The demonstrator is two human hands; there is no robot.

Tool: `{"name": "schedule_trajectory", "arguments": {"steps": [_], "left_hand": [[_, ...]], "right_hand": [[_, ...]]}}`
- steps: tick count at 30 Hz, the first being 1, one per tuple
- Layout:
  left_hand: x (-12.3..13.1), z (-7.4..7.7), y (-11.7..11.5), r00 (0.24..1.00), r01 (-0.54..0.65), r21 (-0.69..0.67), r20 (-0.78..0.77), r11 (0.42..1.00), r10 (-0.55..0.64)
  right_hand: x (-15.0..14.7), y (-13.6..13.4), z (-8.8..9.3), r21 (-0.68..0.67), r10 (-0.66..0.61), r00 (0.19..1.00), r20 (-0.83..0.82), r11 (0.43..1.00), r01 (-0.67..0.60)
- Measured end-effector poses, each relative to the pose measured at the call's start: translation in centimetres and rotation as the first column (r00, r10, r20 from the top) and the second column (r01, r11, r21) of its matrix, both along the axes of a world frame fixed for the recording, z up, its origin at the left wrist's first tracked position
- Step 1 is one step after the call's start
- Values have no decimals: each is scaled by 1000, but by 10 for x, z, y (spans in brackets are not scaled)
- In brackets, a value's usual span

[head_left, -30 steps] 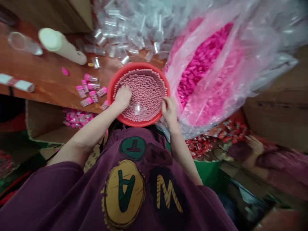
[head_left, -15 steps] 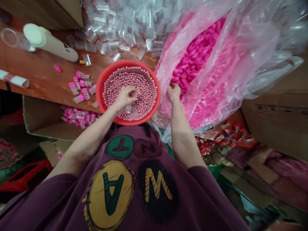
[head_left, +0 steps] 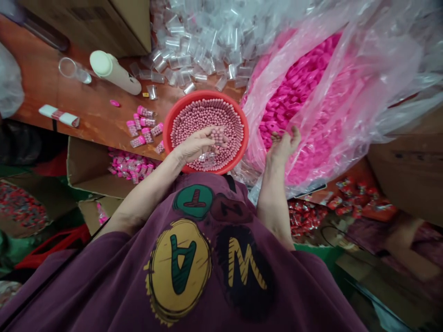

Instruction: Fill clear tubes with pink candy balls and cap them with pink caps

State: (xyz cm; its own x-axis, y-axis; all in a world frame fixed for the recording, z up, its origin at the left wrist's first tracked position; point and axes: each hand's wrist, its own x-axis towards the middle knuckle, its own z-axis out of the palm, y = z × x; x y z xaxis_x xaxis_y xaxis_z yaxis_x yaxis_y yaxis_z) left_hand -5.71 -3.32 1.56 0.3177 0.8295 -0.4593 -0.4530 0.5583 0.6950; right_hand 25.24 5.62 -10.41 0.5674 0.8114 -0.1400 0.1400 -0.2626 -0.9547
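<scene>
Over the red basin [head_left: 167, 133], my left hand [head_left: 199, 142] has its fingers closed around a small clear container [head_left: 218, 135] with pink beads inside. Pink beads [head_left: 194, 115] fill the basin, and clear empty containers [head_left: 207, 158] lie on them near my wrist. My right hand [head_left: 283, 144] is at the open plastic bag of bright pink caps [head_left: 297, 78], its thumb and fingers apart at the bag's near side. Whether a cap is between its fingertips is hard to see. Several filled containers with pink caps [head_left: 147, 134] lie left of the basin.
Clear empty containers [head_left: 207, 46] are heaped behind the basin. A white bottle [head_left: 121, 76] lies at the back left, near a cardboard box [head_left: 114, 27]. Below the table's edge, an open carton [head_left: 86, 161] holds capped containers. Red packets [head_left: 306, 216] lie at the right.
The view has shifted, so the table things appear further right. My left hand has raised the bead-filled container from the beads. My right hand has opened and turned at the bag.
</scene>
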Motion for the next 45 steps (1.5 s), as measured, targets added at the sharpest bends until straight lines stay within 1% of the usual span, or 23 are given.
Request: {"name": "schedule_trajectory", "arguments": {"steps": [2, 4, 5, 7, 9, 10, 12, 16, 17, 19, 20, 21, 22, 23, 27, 29, 30, 32, 34, 35, 38, 42, 45], "left_hand": [[2, 1, 2, 999, 18, -46, 44, 999, -16], [6, 2, 5, 996, 30, -96, 81, 995, -23], [8, 3, 6, 995, 36, -119, 98, 992, -24], [12, 6, 7, 993, 47, -156, 117, 987, -29], [14, 8, 5, 994, 50, -176, 102, 983, -33], [15, 9, 3, 996, 47, -177, 84, 983, -33], [14, 8, -1, 998, 39, -161, 45, 986, -32], [11, 4, -8, 1000, 19, -116, 2, 993, -19], [11, 4, -9, 1000, 19, -109, -5, 994, -20], [11, 6, -10, 1000, 22, -95, -15, 995, -23], [11, 7, -11, 999, 24, -89, -18, 996, -26], [12, 9, -11, 999, 29, -85, -20, 996, -31], [12, 11, -12, 999, 38, -84, -19, 996, -39], [11, 13, -13, 999, 48, -84, -15, 995, -50], [8, 20, -16, 998, 58, -104, -26, 993, -61], [7, 21, -17, 997, 50, -118, -54, 992, -57], [6, 20, -17, 996, 50, -120, -63, 992, -58], [7, 17, -17, 996, 59, -113, -62, 992, -67], [7, 13, -16, 996, 72, -113, -42, 991, -77], [8, 10, -16, 996, 75, -119, -28, 990, -79], [7, 6, -15, 997, 71, -151, 10, 986, -71], [6, 5, -14, 999, 46, -183, 32, 982, -41], [5, 3, -13, 999, 27, -211, 41, 977, -19]], "right_hand": [[-8, -13, 18, 42, 122, 981, -153, 992, -117], [-25, -27, 41, 109, 274, 910, -310, 961, -252], [-36, -34, 54, 141, 344, 870, -353, 939, -314], [-61, -47, 78, 180, 453, 808, -376, 891, -416], [-84, -59, 95, 199, 543, 772, -331, 840, -505], [-93, -64, 100, 204, 581, 762, -285, 814, -544], [-106, -73, 103, 202, 632, 755, -176, 773, -601], [-111, -85, 101, 155, 668, 744, 17, 734, -662], [-111, -87, 102, 139, 687, 724, 64, 713, -688], [-110, -90, 106, 112, 735, 660, 153, 651, -751], [-110, -91, 108, 101, 754, 631, 179, 624, -775], [-110, -91, 111, 92, 766, 615, 187, 610, -787], [-110, -92, 112, 84, 769, 614, 176, 610, -788], [-110, -92, 113, 77, 763, 629, 150, 626, -776], [-108, -90, 114, 73, 678, 735, -19, 734, -675], [-106, -89, 114, 60, 656, 743, -135, 753, -655], [-105, -88, 115, 41, 661, 722, -203, 743, -668], [-105, -86, 115, 1, 680, 657, -326, 695, -719], [-105, -86, 115, -33, 688, 609, -395, 652, -757], [-106, -85, 114, -45, 686, 606, -403, 647, -761], [-107, -85, 115, -63, 685, 625, -374, 654, -754], [-107, -85, 119, -47, 714, 629, -308, 649, -760], [-108, -84, 121, -44, 688, 674, -268, 690, -722]]}}
